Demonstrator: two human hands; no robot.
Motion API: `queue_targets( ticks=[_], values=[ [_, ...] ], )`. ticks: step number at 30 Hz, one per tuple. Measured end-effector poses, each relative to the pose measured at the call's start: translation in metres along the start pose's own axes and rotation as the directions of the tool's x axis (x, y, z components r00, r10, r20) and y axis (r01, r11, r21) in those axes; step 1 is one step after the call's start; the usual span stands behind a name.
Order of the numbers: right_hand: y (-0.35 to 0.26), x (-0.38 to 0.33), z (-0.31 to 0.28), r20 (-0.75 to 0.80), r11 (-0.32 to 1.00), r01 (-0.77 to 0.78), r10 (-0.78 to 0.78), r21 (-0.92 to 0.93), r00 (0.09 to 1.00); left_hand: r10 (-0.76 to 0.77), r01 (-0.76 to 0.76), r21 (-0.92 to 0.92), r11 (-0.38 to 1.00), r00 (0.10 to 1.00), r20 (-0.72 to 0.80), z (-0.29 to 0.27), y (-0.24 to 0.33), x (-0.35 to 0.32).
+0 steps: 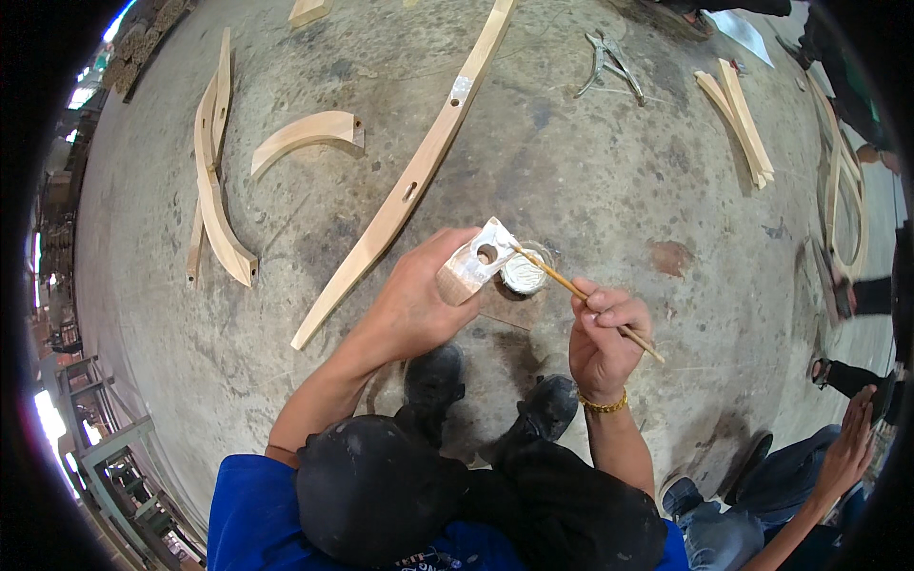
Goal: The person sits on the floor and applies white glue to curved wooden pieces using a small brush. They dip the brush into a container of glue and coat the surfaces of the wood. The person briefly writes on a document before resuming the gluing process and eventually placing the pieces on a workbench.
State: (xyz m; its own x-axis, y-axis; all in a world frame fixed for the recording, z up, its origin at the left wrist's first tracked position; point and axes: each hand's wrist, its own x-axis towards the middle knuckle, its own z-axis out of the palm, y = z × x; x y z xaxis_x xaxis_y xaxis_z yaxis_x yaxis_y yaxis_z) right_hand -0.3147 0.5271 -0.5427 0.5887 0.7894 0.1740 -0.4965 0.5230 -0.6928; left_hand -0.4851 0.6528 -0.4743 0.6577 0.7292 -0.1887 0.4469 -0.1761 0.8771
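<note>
My left hand [424, 285] is closed round a short wooden piece [465, 278], its end face turned up. White glue coats that face around a round hole. Pinched in my right hand [609, 333] is a thin wooden stick [571, 287], its tip touching the glued face near the edge. Just under the tip, an open round tub of white glue [524, 274] stands on the floor. Beyond my left hand lies a long curved wooden part [395, 205] with holes and a white smear by the upper one.
Several curved wooden parts [211, 181] lie on the concrete floor at left, with an arched piece [309, 138] beside them. Locking pliers [611, 68] rest at the far right, near wooden strips [741, 124]. Other people's feet and a hand [850, 443] show along the right side.
</note>
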Motion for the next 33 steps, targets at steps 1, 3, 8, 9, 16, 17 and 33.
queue_targets(
  ticks=[1,3,8,9,16,17,33],
  values=[
    [0.000,0.001,0.001,0.004,1.000,0.007,-0.007,-0.021,1.000,0.012,-0.012,0.000,1.000,1.000,-0.003,0.000,0.000,0.000],
    [0.000,-0.004,0.001,0.021,0.999,-0.035,0.034,0.040,0.999,0.013,-0.013,0.000,1.000,1.000,-0.011,0.001,-0.001,0.000],
    [-0.002,-0.014,0.010,0.061,0.989,-0.093,0.086,0.111,0.994,0.019,-0.019,-0.007,1.000,1.000,-0.023,0.002,-0.005,0.000],
    [-0.002,-0.015,0.012,0.060,0.989,-0.084,0.078,0.119,0.995,0.024,-0.024,-0.013,1.000,1.000,-0.016,0.002,-0.004,0.001],
    [0.000,-0.018,0.016,0.132,0.999,0.045,-0.041,-0.030,0.990,0.067,-0.068,-0.023,0.997,0.997,-0.031,0.007,-0.005,0.000],
    [0.000,-0.016,0.015,0.119,0.997,0.066,-0.061,-0.035,0.991,0.073,-0.074,-0.025,0.997,0.997,-0.035,0.008,-0.004,-0.001],
    [-0.011,-0.018,0.015,0.193,0.996,0.087,-0.086,0.004,0.977,0.110,-0.112,-0.056,0.992,0.993,-0.033,0.010,-0.008,-0.002]
  ],
)
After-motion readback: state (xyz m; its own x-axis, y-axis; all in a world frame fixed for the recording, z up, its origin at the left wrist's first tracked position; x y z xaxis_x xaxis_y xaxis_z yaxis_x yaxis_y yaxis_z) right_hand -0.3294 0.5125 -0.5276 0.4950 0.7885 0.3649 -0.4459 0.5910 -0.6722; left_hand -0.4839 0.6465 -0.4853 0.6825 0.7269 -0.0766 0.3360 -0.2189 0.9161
